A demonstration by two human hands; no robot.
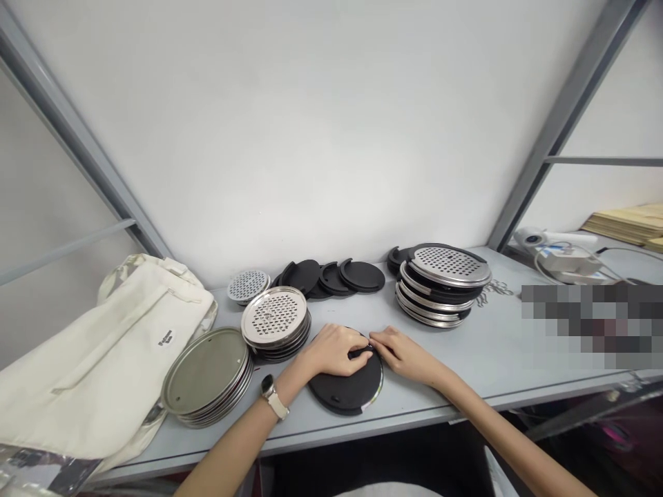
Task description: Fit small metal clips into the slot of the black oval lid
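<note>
Head view, nearest first: the left hand (330,350), a white-strapped watch (272,397) on its wrist, and the right hand (401,355) meet at the upper edge of a round matte black disc (344,390) lying flat on a grey table (440,376). The left fingers are closed on a small black piece (361,353) at that edge. The right fingertips press in just beside it, but whether they grip it is hidden. A thin strip of bright metal shows along the disc's lower right rim. Just left of the hands sit a stack of perforated steel grater plates (274,317) and a stack of plain dull metal discs (206,371), which touches a cream canvas tote bag (98,352) at the left of the frame. Farther back, a pile of alternating steel and black discs (440,283) stands at centre right, with small wire hooks (492,290) beside it. Along the white wall (311,124), a small grater plate (247,285) and loose notched black discs (331,278) lie unstacked, so some pieces appear to be waiting while the stacks look further on. At the upper right, a white appliance (528,238) and tan card sheets (626,224) sit beyond a grey metal upright (564,124).
</note>
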